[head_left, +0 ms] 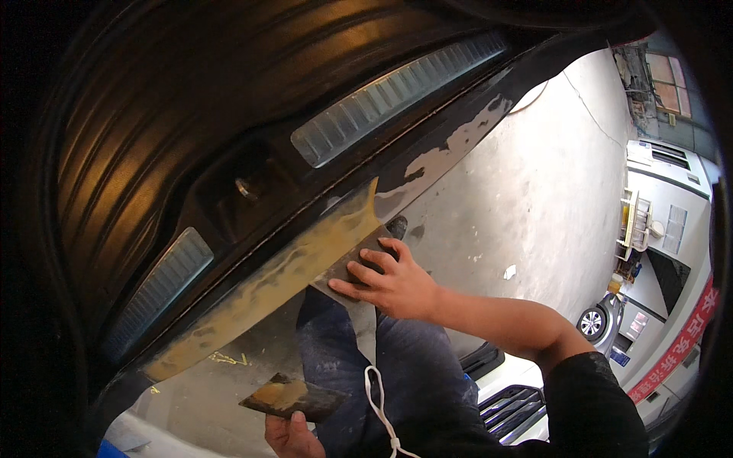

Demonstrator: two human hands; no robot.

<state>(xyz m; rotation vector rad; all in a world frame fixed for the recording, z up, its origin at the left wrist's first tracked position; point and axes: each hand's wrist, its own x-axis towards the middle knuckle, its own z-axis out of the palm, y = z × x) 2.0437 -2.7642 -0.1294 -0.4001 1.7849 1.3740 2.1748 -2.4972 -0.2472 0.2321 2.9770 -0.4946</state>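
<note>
1. On my remote view, the bare right arm (496, 317) reaches in from the lower right, elbow bent, its upper part in a black short fabric sleeve (592, 389).
2. I see the bare right hand (397, 286) from its back, fingers spread and slightly bent.
3. I have the bare left hand (292, 437) low in view, thumb uppermost, in a pinch.

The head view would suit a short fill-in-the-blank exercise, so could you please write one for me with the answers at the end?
The ____ hand holds a flat plate carrying some paste.
The right hand holds a flat spreader at a car body panel whose smeared coating is ____ in colour.
The knotted cord hanging before the dark trousers is ____ in colour.
The red banner is on the ____ side of the picture.
Missing words: left; yellow; white; right.
</note>
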